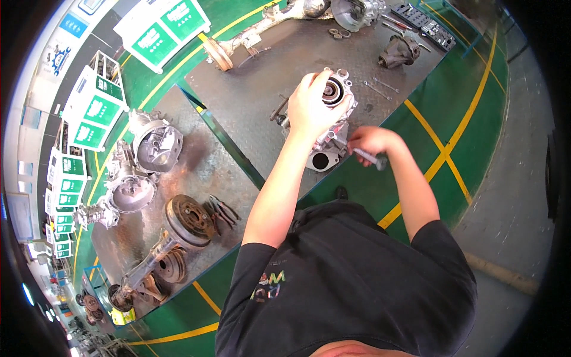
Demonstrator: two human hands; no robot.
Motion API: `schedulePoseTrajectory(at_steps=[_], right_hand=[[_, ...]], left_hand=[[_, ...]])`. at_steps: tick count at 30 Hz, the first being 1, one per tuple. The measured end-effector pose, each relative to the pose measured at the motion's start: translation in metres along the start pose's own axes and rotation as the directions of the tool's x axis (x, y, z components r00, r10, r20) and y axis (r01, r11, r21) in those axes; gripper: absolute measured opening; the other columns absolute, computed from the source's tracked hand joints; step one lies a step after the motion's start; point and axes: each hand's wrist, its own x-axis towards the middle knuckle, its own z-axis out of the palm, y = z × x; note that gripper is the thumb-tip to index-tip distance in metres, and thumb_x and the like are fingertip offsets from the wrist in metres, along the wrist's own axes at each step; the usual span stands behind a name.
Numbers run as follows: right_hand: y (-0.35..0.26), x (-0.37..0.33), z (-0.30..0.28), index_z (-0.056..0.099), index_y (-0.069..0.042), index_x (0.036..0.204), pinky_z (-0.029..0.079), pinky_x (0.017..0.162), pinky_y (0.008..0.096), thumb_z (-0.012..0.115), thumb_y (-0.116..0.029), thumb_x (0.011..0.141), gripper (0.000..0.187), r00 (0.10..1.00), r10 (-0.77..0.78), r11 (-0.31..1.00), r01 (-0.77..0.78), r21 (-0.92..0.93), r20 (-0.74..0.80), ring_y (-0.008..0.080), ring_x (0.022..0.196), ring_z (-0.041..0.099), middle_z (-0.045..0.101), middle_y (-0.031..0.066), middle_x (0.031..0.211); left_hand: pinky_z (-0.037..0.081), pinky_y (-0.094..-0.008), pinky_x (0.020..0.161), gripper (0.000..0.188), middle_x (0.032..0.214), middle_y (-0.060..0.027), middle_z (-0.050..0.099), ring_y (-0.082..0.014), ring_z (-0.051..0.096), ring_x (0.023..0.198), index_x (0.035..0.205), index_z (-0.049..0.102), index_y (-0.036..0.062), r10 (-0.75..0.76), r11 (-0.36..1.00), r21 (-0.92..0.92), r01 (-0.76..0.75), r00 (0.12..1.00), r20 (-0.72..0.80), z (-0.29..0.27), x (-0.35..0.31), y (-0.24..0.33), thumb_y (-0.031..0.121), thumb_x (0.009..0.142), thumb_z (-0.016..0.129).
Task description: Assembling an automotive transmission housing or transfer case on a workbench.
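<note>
A silver metal housing [343, 119] stands near the edge of the steel bench in front of me, with a black-ringed round part [332, 91] on top and a dark round opening [320, 160] low at its near side. My left hand [309, 107] grips the top of the housing, thumb and fingers spread around the round part. At the housing's right side, my right hand [372, 141] is closed around a silver wrench [364, 154]. One end of the wrench reaches toward the housing; whether it sits on a bolt I cannot tell.
Two combination wrenches [380, 90] lie to the right of the housing. Beyond are a dark gear casing [399, 52], an open socket set [429, 27] and a long axle [256, 34]. A second bench on the left bears gearbox casings [157, 146], a brake drum [190, 219] and pliers [223, 211].
</note>
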Motion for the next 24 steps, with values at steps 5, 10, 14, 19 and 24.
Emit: schedulePoseTrajectory(at_steps=[5,10,14,19,24], right_hand=[[0.003,0.019,0.088,0.055,0.008,0.122,0.064,0.067,0.0427,0.047,-0.025,0.109,0.036,0.979,-0.178,0.832,0.205,0.516,-0.102,0.0347,0.078,0.076,0.072,0.0206,0.094],[-0.019,0.04,0.146,0.056,0.006,0.12,0.062,0.073,0.0394,0.046,-0.022,0.11,0.031,0.928,-0.137,0.428,0.37,0.825,-0.345,0.0269,0.079,0.073,0.074,0.0181,0.098],[-0.007,0.01,0.127,0.062,0.0,0.115,0.059,0.071,0.0325,0.045,-0.022,0.11,0.029,0.931,-0.172,0.613,0.357,0.705,-0.322,0.0193,0.075,0.071,0.073,0.0108,0.09],[0.018,-0.012,0.081,0.063,0.001,0.118,0.058,0.07,0.0318,0.047,-0.024,0.109,0.031,0.931,-0.313,0.806,0.366,0.466,-0.189,0.0182,0.073,0.069,0.069,0.0077,0.084],[0.018,-0.021,0.027,0.067,0.003,0.116,0.056,0.064,0.0323,0.053,-0.021,0.105,0.031,0.933,-0.345,0.918,0.358,0.169,-0.102,0.017,0.069,0.067,0.067,0.0069,0.079]], left_hand=[[0.058,-0.0416,0.085,0.063,0.111,-0.0121,0.069,-0.0322,0.072,0.096,0.12,0.07,0.0068,0.027,1.0,-0.016,-0.027,1.0,-0.015,0.005,-0.001,-0.003,0.042,0.071,0.087],[0.058,-0.0413,0.086,0.063,0.111,-0.0122,0.069,-0.0317,0.072,0.097,0.12,0.07,0.0067,0.015,0.999,-0.035,-0.015,1.0,-0.019,0.004,-0.001,-0.004,0.04,0.07,0.088],[0.058,-0.0414,0.087,0.064,0.112,-0.0122,0.069,-0.0318,0.071,0.099,0.121,0.069,0.0067,0.008,1.0,-0.024,-0.008,1.0,-0.008,0.003,-0.001,-0.004,0.042,0.071,0.088],[0.057,-0.0409,0.087,0.06,0.111,-0.0141,0.069,-0.0319,0.071,0.099,0.12,0.068,0.0048,0.008,1.0,-0.008,-0.008,1.0,0.012,0.0,0.0,0.004,0.035,0.072,0.089],[0.058,-0.0411,0.087,0.062,0.113,-0.0132,0.069,-0.0319,0.071,0.099,0.121,0.069,0.0058,-0.001,1.0,-0.014,0.001,1.0,0.01,-0.001,0.0,0.001,0.039,0.072,0.088]])
